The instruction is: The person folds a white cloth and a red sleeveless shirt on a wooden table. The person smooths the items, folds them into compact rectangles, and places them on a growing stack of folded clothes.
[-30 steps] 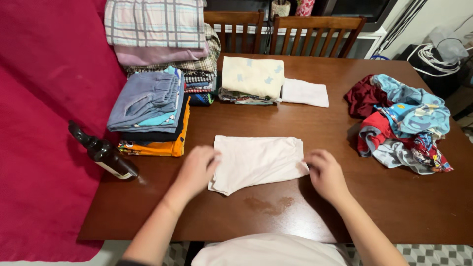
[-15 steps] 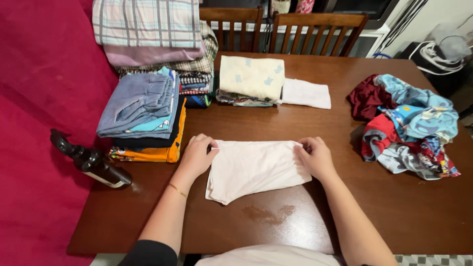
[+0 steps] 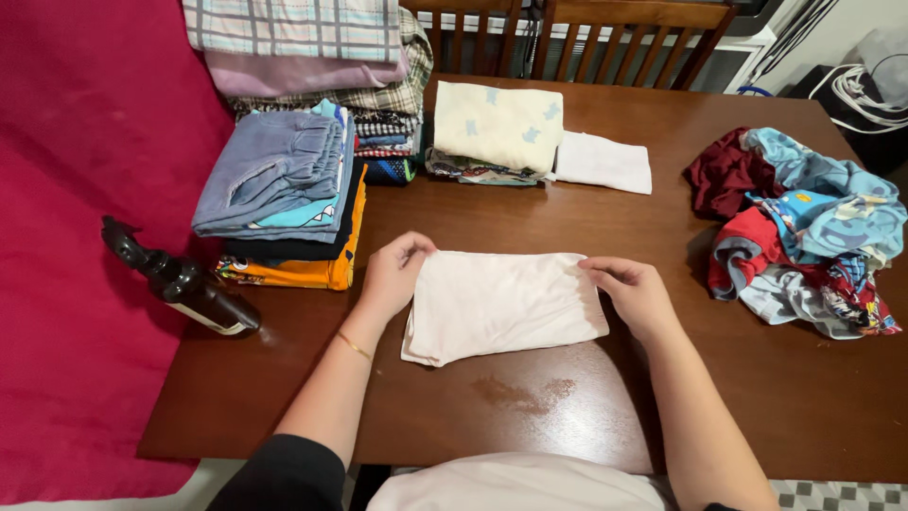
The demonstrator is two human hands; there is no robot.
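A pale pink folded cloth [image 3: 501, 305] lies flat in the middle of the brown wooden table [image 3: 586, 222]. My left hand [image 3: 393, 274] pinches its upper left corner. My right hand [image 3: 633, 292] pinches its upper right corner. Both forearms reach in from the near edge of the table, and a thin bracelet sits on my left wrist.
Stacks of folded clothes [image 3: 284, 189] stand at the back left, a cream folded piece [image 3: 498, 126] and a white cloth [image 3: 602, 162] behind. A heap of unfolded colourful clothes [image 3: 804, 227] lies right. A dark spray bottle [image 3: 184, 284] lies left. A wet stain [image 3: 520, 393] marks the near table.
Both hands moved from the cloth's side edges up to its far corners and took hold of them. The camera view shifted slightly forward.
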